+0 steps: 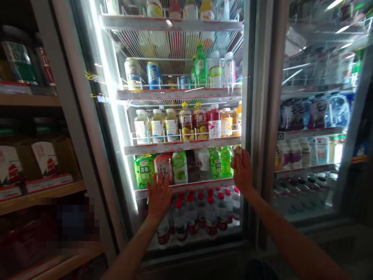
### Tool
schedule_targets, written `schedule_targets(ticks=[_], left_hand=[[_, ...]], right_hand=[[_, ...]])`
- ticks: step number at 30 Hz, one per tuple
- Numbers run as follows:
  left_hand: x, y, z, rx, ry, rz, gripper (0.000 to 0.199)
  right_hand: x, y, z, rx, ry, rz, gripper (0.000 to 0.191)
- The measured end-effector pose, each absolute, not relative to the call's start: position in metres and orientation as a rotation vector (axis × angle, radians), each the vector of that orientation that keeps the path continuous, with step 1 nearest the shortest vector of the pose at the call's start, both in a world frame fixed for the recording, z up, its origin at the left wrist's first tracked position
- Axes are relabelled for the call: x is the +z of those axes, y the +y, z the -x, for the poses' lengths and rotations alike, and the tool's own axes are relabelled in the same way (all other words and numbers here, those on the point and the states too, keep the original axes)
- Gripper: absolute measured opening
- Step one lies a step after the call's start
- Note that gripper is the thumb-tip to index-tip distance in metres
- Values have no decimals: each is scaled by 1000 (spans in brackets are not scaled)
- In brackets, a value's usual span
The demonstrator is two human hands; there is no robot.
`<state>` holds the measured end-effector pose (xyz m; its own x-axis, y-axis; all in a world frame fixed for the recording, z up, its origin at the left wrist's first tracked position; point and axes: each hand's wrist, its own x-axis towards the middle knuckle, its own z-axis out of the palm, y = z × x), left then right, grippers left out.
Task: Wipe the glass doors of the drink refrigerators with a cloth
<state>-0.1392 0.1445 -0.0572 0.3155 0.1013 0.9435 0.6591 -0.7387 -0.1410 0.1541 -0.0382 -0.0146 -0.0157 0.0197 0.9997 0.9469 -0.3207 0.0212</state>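
My left hand (159, 196) is raised low before the lit drinks cooler, its fingers spread and nothing in it. It is nearest to the red carton (163, 163) and the bottles with red caps. At the right side of the cooler, my right hand (243, 171) is up against the glass near the metal door frame (264, 116). Its fingers press on a small pale, crumpled thing (237, 151), mostly hidden, beside the green bottles (226, 161). Light reflections show on the glass.
Inside the cooler, shelves (180, 146) hold several bottles, cans and cartons. Wooden shelves (43, 190) with large bottles stand at the left. Another glass-fronted cooler (309, 167) with drinks is at the right.
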Motion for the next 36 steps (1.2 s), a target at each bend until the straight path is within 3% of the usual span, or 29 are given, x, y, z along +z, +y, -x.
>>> schedule_targets(ticks=[3, 9, 17, 25, 28, 32, 36], left_hand=[[-57, 144, 140, -1420, -669, 2067, 51], [-60, 142, 139, -1430, -682, 2053, 48], [-61, 141, 141, -1401, -706, 2095, 46], [-70, 140, 154, -1317, -616, 2098, 49], [-68, 142, 162, -1263, -559, 2087, 48], [-64, 143, 168, -1242, -511, 2107, 48], [-61, 146, 177, -1233, -494, 2121, 44]], right_hand=[[-12, -42, -150, -1467, -1081, 1442, 59], [-80, -51, -121, -1442, -1292, 1518, 56], [30, -12, -114, -1412, -1206, 1334, 55], [-56, -9, -64, -1546, -1938, 1316, 38], [-22, 1, -65, -1548, -1886, 1305, 36], [46, 24, -62, -1457, -1374, 1407, 42], [18, 26, -44, -1456, -1547, 1396, 45]])
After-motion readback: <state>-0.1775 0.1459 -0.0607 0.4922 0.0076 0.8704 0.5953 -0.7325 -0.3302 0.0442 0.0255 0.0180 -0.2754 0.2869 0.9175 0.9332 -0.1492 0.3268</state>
